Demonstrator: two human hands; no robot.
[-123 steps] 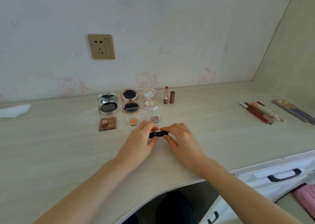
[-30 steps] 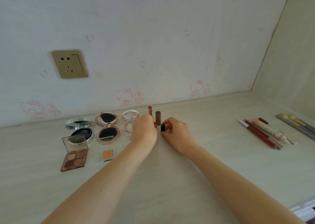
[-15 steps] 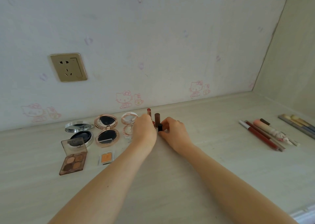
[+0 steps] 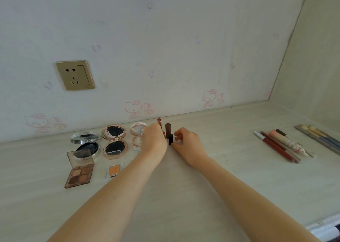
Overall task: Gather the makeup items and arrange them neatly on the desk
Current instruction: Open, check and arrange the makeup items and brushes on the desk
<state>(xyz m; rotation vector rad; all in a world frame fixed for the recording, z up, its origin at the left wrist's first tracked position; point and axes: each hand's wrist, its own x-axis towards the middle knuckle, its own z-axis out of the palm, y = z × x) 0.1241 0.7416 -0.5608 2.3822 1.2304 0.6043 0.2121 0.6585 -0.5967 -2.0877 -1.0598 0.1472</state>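
Observation:
My left hand (image 4: 154,140) and right hand (image 4: 189,144) meet at the back of the desk (image 4: 184,195). A small black lipstick tube (image 4: 170,139) stands upright between them, pinched by my right thumb and fingers. My left fingers curl round a piece with a red tip (image 4: 163,134), mostly hidden. Just behind stand an open pink lipstick (image 4: 159,122) and its brown cap (image 4: 168,129). Left of my hands lie a pink compact (image 4: 138,131), a rose-gold compact (image 4: 114,142), a silver compact (image 4: 86,142), an eyeshadow palette (image 4: 79,170) and an orange eyeshadow pan (image 4: 114,170).
Several pencils and pens (image 4: 279,146) lie in a row at the right, with a few brushes (image 4: 320,136) beyond them near the side wall. A wall socket (image 4: 75,75) sits above the compacts. A drawer edge (image 4: 323,227) shows at the lower right.
Both hands carried the black lipstick from the desk's front middle back to the standing lipstick and cap. Over the last second the black tube was set upright there.

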